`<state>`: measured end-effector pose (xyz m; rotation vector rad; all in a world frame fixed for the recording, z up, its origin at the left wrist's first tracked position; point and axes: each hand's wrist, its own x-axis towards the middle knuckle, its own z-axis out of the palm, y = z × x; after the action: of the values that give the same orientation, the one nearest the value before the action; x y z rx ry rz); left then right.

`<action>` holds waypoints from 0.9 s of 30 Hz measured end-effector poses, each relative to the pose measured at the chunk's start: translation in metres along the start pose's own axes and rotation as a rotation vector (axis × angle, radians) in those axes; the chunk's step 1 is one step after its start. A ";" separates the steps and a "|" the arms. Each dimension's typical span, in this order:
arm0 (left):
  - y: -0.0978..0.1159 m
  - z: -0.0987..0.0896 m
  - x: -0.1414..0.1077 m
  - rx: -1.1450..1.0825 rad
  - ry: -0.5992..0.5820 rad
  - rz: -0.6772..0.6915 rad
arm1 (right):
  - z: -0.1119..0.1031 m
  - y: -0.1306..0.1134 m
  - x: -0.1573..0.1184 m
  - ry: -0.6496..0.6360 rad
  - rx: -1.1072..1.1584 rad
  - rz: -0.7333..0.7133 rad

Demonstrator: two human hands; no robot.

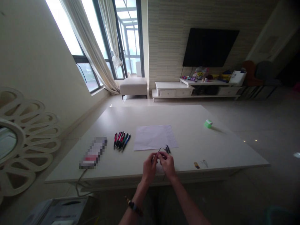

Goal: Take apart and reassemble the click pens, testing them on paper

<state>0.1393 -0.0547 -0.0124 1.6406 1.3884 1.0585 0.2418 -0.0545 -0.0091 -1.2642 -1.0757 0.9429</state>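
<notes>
My left hand (149,166) and my right hand (167,162) meet above the near edge of the white table (187,118), fingertips pinched together. A thin dark pen part (160,149), perhaps a refill, sticks up from between them; its lower end is hidden by the fingers. Just beyond my right hand lie a few dark pen pieces (168,149), beside the lower right corner of a white sheet of paper (152,137). To the left, several pens (121,141) with dark, red, green and blue parts lie side by side in a group.
A blurred-out phone-like device (93,153) with a cable (78,184) lies at the left. A green and white box (208,123) stands at the right. Two small items, one a brown scrap (196,165), lie near the front edge. A mirror frame (42,131) is at far left.
</notes>
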 end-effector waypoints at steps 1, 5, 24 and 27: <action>-0.001 0.000 0.000 0.017 -0.010 -0.007 | -0.003 0.000 0.003 0.009 0.020 0.006; -0.005 0.000 -0.002 0.086 -0.021 0.011 | -0.034 0.002 0.023 0.143 0.122 0.021; -0.005 0.001 -0.002 -0.001 0.085 -0.010 | -0.114 0.036 0.040 0.249 -0.424 -0.082; -0.003 -0.001 0.005 -0.103 0.117 -0.029 | -0.117 0.036 0.034 0.265 -0.412 -0.086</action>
<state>0.1378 -0.0490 -0.0141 1.5008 1.4043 1.2053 0.3647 -0.0486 -0.0410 -1.6126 -1.1355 0.4820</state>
